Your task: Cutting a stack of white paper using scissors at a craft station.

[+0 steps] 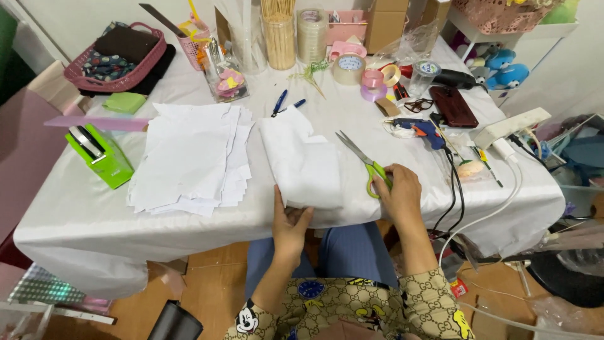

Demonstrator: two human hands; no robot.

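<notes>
Seated at a desk [82,220] draped in white cloth. Left hand [289,228] at the near edge, fingers curled under and thumb up against the lower border of a folded white sheet [303,165], pinching it, probably to keep it flat and steady. Right hand [397,194] closed around the green handles of a pair of scissors [363,162], just beside the sheet's right edge.

Scissors lying low over the cloth, long axis on a diagonal: handles near and to the right, grey blades pointing away and to the left, tips close to the sheet's upper right corner. Blades look nearly shut, though too thin to be sure. Sheet itself longer front to back, leaning a little left at the far end, its near border hanging right at the desk edge.

Left of the sheet, a loose stack of white paper [189,157], fanned at the edges, kept apart from the piece in hand. Further left, a green tape dispenser [100,154]. Blue pliers [284,102] beyond the sheet. To the right, a blue glue gun [418,130] with black cord trailing off the edge, well clear of the cutting spot. Rolls of tape [350,68] and a jar of wooden sticks [279,34] pushed to the far side, within reach but out of the way.
</notes>
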